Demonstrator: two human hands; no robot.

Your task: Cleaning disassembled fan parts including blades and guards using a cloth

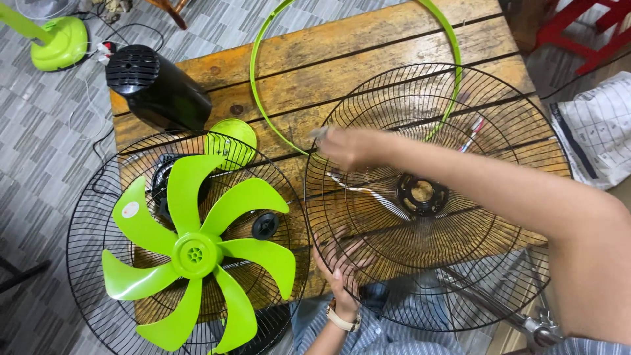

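Note:
A black wire fan guard (499, 131) lies on the wooden table (368, 46), its hub (422, 192) near the middle. My right hand (351, 146) reaches across it to its left rim, blurred, fingers closed around a small grey piece that sticks out to the left. My left hand (338, 260), with a watch on the wrist, lies at the guard's lower left edge, fingers spread behind the wires. A thin green ring (253, 72) lies partly under the guard. To the left, a green fan blade (194, 253) rests in a second black guard (82, 217).
A black motor housing (158, 92) and a round green cap (230, 141) sit at the table's back left, and a small black knob (265, 225) lies by the blade. A green fan base (59, 43), a red stool (585, 26) and a white sack (595, 128) surround the table.

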